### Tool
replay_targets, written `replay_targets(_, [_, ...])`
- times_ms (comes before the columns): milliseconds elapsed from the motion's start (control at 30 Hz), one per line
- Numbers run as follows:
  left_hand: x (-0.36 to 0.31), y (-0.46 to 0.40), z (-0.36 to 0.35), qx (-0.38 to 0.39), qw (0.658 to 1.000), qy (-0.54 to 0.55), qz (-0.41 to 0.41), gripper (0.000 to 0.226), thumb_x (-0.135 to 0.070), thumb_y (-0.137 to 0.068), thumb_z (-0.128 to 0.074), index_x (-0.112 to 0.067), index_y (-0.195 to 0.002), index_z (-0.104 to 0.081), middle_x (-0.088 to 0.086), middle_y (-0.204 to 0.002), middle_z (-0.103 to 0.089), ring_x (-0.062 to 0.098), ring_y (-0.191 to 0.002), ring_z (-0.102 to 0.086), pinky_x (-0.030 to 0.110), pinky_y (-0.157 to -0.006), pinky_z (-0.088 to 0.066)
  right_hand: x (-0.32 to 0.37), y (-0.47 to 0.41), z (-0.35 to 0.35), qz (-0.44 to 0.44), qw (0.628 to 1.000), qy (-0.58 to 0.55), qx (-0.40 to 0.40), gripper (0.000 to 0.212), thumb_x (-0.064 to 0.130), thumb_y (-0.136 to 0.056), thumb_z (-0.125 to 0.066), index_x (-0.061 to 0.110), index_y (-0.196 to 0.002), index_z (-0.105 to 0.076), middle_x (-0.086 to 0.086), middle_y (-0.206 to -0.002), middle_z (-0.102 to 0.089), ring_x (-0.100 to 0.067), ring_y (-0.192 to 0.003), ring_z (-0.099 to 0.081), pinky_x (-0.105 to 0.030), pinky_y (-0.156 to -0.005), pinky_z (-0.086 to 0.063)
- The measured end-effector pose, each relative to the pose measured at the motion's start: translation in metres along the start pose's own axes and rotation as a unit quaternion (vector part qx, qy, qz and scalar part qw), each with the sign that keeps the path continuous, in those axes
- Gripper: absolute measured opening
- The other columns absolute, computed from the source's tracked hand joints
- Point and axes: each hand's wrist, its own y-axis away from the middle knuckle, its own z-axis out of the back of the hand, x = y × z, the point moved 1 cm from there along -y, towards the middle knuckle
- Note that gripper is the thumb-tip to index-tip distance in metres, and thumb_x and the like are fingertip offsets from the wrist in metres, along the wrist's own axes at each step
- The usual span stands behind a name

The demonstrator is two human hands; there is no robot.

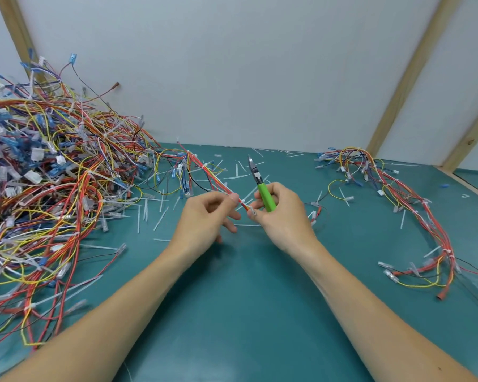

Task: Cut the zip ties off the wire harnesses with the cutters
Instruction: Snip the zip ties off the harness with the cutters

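A wire harness point(204, 172) of red, orange and yellow wires runs from the big pile down to my hands at the table's middle. My left hand point(207, 213) pinches its bundle between thumb and fingers. My right hand point(282, 216) grips the green-handled cutters point(261, 186), whose metal jaws point up and away. The right fingertips also pinch the harness at a white zip tie point(250, 210). The cutter jaws are above the wires, not touching them.
A large tangled pile of harnesses point(47, 188) fills the left side of the teal table point(246, 299). Another harness point(414, 205) lies at the right. Several cut white tie pieces point(149, 213) are scattered behind my hands. A white wall with wooden battens stands behind.
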Motion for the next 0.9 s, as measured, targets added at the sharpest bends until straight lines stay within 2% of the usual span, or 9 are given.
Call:
replay_targets(200, [0.002, 0.000, 0.002, 0.011, 1.000, 0.005, -0.008, 0.015, -0.020, -0.089, -0.075, -0.006, -0.086, -0.070, 0.003, -0.077, -0.076, 0.015, -0.069, -0.074, 0.024, -0.043, -0.046, 0.004, 0.006, -0.003, 0.035, 0.999, 0.024, -0.005, 0.020, 0.023, -0.086, -0.082, 0.027, -0.091, -0.063, 0.017, -0.083, -0.072, -0.001, -0.078, -0.069, -0.020, -0.071, -0.050])
replay_targets(333, [0.003, -0.002, 0.005, -0.019, 0.999, 0.017, -0.022, 0.011, -0.017, -0.092, -0.072, -0.014, -0.083, -0.066, -0.002, -0.078, -0.076, 0.013, -0.072, -0.075, 0.023, -0.047, -0.048, 0.012, 0.005, 0.003, 0.036, 0.999, 0.006, -0.034, 0.008, 0.032, -0.089, -0.074, 0.025, -0.092, -0.072, 0.012, -0.083, -0.075, -0.009, -0.085, -0.071, -0.034, -0.083, -0.057])
replay_targets(400, [0.004, -0.004, 0.008, -0.032, 0.999, 0.013, -0.032, 0.010, -0.015, -0.095, -0.069, -0.012, -0.086, -0.064, -0.006, -0.080, -0.077, 0.012, -0.074, -0.075, 0.021, -0.048, -0.048, 0.016, 0.004, 0.010, 0.016, 0.998, -0.053, -0.030, 0.018, 0.040, -0.089, -0.070, 0.023, -0.086, -0.072, 0.007, -0.078, -0.075, -0.014, -0.078, -0.073, -0.041, -0.081, -0.060])
replay_targets(467, [0.004, -0.005, 0.009, -0.035, 0.999, 0.000, -0.040, 0.009, -0.013, -0.097, -0.065, -0.010, -0.089, -0.062, -0.012, -0.079, -0.076, 0.009, -0.074, -0.074, 0.019, -0.049, -0.047, 0.020, 0.000, 0.017, -0.035, 0.990, -0.137, 0.018, 0.036, 0.046, -0.085, -0.063, 0.011, -0.086, -0.073, 0.000, -0.076, -0.075, -0.017, -0.069, -0.072, -0.041, -0.072, -0.061])
replay_targets(533, [0.003, -0.005, 0.009, -0.039, 0.998, -0.008, -0.047, 0.009, -0.010, -0.099, -0.062, -0.011, -0.089, -0.060, -0.013, -0.077, -0.075, 0.008, -0.073, -0.074, 0.019, -0.049, -0.046, 0.023, -0.003, 0.025, -0.094, 0.978, -0.169, 0.081, 0.041, 0.041, -0.088, -0.057, 0.003, -0.089, -0.073, -0.009, -0.079, -0.074, -0.019, -0.065, -0.070, -0.040, -0.067, -0.061])
replay_targets(633, [0.002, -0.006, 0.010, -0.049, 0.997, -0.009, -0.053, 0.015, -0.004, -0.099, -0.058, -0.012, -0.087, -0.059, -0.009, -0.074, -0.073, 0.007, -0.072, -0.074, 0.022, -0.050, -0.046, 0.021, -0.005, 0.028, -0.118, 0.976, -0.092, 0.159, 0.035, 0.029, -0.100, -0.053, 0.001, -0.096, -0.074, -0.014, -0.089, -0.078, -0.019, -0.069, -0.071, -0.044, -0.076, -0.060])
replay_targets(767, [0.002, -0.006, 0.012, -0.065, 0.997, -0.011, -0.048, 0.015, -0.002, -0.100, -0.057, -0.009, -0.087, -0.059, -0.005, -0.075, -0.072, 0.006, -0.070, -0.073, 0.025, -0.053, -0.049, 0.017, -0.003, 0.027, -0.075, 0.977, -0.010, 0.199, 0.038, 0.035, -0.103, -0.057, 0.003, -0.104, -0.075, -0.010, -0.102, -0.078, -0.021, -0.084, -0.073, -0.047, -0.091, -0.058])
replay_targets(833, [0.001, -0.007, 0.013, -0.077, 0.996, -0.004, -0.046, 0.014, -0.001, -0.100, -0.057, -0.007, -0.088, -0.059, -0.001, -0.076, -0.072, 0.004, -0.068, -0.073, 0.024, -0.053, -0.050, 0.017, -0.003, 0.028, -0.062, 0.976, 0.017, 0.208, 0.039, 0.038, -0.104, -0.055, 0.006, -0.104, -0.076, -0.007, -0.102, -0.078, -0.024, -0.091, -0.075, -0.047, -0.090, -0.058])
replay_targets(900, [0.000, -0.008, 0.014, -0.086, 0.995, 0.000, -0.046, 0.011, -0.001, -0.100, -0.057, -0.004, -0.089, -0.060, 0.004, -0.077, -0.072, 0.004, -0.067, -0.073, 0.023, -0.053, -0.051, 0.016, -0.002, 0.028, -0.071, 0.972, 0.018, 0.223, 0.038, 0.039, -0.105, -0.054, 0.009, -0.102, -0.077, -0.005, -0.100, -0.079, -0.020, -0.087, -0.076, -0.042, -0.081, -0.059])
